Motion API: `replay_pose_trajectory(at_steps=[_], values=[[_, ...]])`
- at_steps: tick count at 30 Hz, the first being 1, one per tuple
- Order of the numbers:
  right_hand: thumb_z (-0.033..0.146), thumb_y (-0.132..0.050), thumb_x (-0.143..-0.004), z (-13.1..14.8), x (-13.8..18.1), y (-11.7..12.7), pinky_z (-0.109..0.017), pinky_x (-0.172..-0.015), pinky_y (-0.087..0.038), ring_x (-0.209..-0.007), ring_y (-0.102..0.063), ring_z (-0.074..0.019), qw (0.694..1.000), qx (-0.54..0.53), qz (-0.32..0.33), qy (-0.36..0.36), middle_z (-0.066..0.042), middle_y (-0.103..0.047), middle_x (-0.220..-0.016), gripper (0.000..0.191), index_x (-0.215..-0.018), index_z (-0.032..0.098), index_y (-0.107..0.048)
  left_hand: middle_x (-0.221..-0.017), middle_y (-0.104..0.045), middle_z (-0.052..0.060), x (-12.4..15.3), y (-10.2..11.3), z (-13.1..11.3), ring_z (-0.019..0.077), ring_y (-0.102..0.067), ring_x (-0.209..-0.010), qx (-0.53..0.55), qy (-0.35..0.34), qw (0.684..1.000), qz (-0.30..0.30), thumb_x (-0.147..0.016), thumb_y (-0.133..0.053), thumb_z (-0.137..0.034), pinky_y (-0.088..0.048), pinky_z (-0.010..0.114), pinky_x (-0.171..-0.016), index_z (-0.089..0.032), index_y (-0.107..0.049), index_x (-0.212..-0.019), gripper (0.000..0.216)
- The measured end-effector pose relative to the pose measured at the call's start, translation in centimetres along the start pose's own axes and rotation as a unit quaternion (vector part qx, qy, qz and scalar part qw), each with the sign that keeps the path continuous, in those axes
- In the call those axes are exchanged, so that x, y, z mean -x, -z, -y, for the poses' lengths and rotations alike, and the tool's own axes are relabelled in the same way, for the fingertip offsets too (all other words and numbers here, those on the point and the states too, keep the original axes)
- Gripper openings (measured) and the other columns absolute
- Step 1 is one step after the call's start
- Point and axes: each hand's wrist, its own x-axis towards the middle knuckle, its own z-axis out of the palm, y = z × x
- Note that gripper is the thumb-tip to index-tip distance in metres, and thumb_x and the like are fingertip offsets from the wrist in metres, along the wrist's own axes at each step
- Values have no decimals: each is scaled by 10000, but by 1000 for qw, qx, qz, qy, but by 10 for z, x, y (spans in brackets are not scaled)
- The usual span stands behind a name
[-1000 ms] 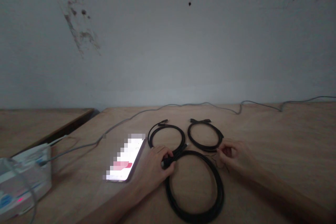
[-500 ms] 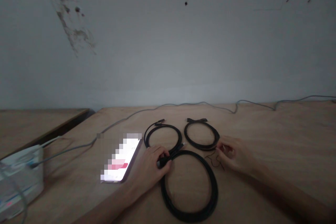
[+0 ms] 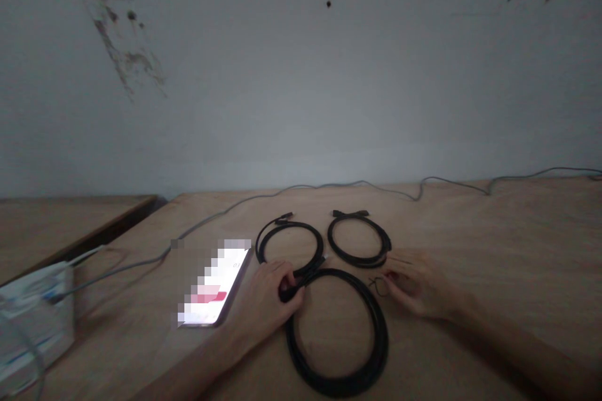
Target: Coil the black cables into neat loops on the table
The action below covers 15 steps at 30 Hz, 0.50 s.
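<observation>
In front of me a large coil of black cable [image 3: 383, 338] lies flat on the wooden table. My left hand [image 3: 268, 294] is closed on a thick black plug end at this coil's upper left. To the right of the coil, my right hand [image 3: 418, 282] has its thumb and fingers together on a thin dark wire tie [image 3: 381, 294], whose curled end pokes out leftward. Its index finger is close to the edge of a second black coil [image 3: 332, 243] with two crossed plugs. A third black coil [image 3: 321, 239] lies just beyond my left hand.
A phone [image 3: 221, 285] with a lit screen, partly pixelated, lies left of my left hand. A white box-like unit [image 3: 56, 319] with cords stands at far left. One grey cord [image 3: 202, 222] runs along the table's back, near the wall [image 3: 301, 75].
My right hand has shifted slightly, and less of the wire tie shows beside its fingers. My left hand keeps its grip on the plug end. The view has moved a little.
</observation>
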Motion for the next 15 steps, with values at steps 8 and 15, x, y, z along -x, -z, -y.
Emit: replay_pose_trajectory(at_steps=[8, 15], values=[[398, -582, -996, 2, 14, -7, -362, -603, -532, -620, -649, -242, 995, 11, -2, -101, -30, -697, -684, 228, -918, 306, -775, -614, -593, -2, 1, 15, -9, 179, -557, -614, -46, 50, 996, 55, -825, -638, -370, -306, 284, -582, -206, -509, -596, 310], [416, -580, -985, 11, 5, -8, -306, -593, -453, -553, -566, -169, 994, -11, 27, -109, 3, -641, -619, 321, -735, 255, -703, -516, -480, -19, 2, 12, -6, 142, -470, -515, 15, 72, 993, 89, -840, -630, -401, -242, 278, -516, -197, -427, -488, 454]])
